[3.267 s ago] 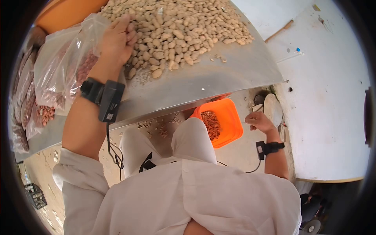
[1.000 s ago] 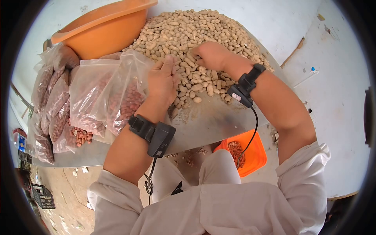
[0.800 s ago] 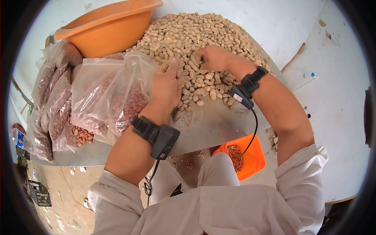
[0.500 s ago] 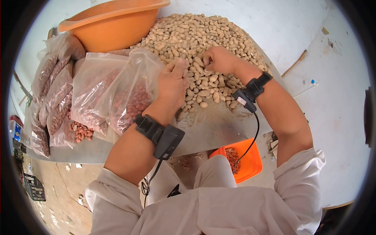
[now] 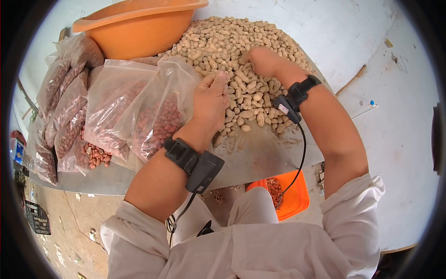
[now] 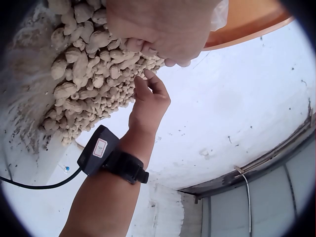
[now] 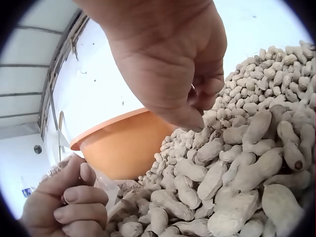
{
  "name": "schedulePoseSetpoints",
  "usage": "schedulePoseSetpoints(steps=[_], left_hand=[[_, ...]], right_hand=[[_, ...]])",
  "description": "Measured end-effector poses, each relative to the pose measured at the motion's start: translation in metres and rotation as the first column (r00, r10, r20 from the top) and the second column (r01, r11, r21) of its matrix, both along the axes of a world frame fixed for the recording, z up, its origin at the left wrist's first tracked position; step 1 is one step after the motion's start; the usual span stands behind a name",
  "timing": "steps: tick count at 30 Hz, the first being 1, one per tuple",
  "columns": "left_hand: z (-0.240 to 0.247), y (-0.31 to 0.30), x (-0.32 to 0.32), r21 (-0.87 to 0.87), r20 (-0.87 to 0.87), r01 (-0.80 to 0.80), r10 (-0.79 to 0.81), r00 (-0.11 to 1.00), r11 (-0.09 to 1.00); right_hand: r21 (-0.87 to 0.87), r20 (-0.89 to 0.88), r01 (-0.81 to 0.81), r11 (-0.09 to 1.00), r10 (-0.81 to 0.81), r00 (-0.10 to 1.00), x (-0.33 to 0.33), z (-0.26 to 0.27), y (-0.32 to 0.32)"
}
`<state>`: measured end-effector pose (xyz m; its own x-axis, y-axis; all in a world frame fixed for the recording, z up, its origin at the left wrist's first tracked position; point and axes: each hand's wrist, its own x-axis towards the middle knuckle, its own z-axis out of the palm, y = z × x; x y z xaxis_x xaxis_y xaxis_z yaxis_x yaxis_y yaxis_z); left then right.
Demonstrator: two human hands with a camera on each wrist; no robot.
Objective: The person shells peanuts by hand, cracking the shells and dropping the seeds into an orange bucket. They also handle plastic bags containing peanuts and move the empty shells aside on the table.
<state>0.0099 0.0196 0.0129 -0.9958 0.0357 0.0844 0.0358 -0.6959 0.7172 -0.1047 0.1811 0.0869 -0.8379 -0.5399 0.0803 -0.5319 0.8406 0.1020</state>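
Fingers (image 7: 207,91) of right hand (image 5: 261,60): bunched, tips down in peanut pile (image 5: 218,39) heaped on desk (image 5: 260,153); cannot tell whether pinching a pod. Left hand (image 5: 211,98): fingers (image 7: 81,196) curled and pressed together at pile's near edge, just beside bag (image 5: 153,111) of red kernels; anything held hidden from view. Orange basin (image 5: 134,28) behind pile, orange bin (image 5: 297,197) below desk edge. Judge step as picking pods from pile. Next move likely calls for isolating one pod, closing thumb and forefinger on it, lifting clear without dragging neighbours off desk.
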Motion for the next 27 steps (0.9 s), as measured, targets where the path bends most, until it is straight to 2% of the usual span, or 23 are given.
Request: schedulePoseSetpoints(steps=[4,7,10,22,25,27], left_hand=[[-0.001,0.000,0.000,0.000,-0.005,0.005,-0.005,1.000,1.000],[-0.001,0.000,0.000,-0.009,0.000,-0.005,0.005,1.000,1.000],[0.000,0.000,0.000,-0.014,0.007,-0.011,0.011,1.000,1.000],[-0.003,0.000,-0.001,-0.018,-0.011,-0.015,0.015,1.000,1.000],[-0.003,-0.001,-0.001,-0.021,-0.007,-0.007,0.007,1.000,1.000],[-0.003,-0.001,-0.001,-0.015,-0.010,-0.004,0.004,1.000,1.000]], right_hand=[[0.059,0.070,0.089,0.994,-0.093,0.993,0.002,-0.002,-0.006],[0.052,0.013,0.080,0.995,-0.080,0.997,-0.006,-0.008,-0.002],[-0.052,0.005,0.032,0.998,-0.032,0.999,-0.010,-0.010,0.006],[-0.148,-0.027,0.018,0.989,-0.022,0.999,0.008,-0.003,0.019],[-0.246,-0.056,-0.035,0.969,0.022,0.998,0.012,-0.007,0.022],[-0.153,0.001,-0.001,0.988,0.001,1.000,0.009,-0.006,0.022]])
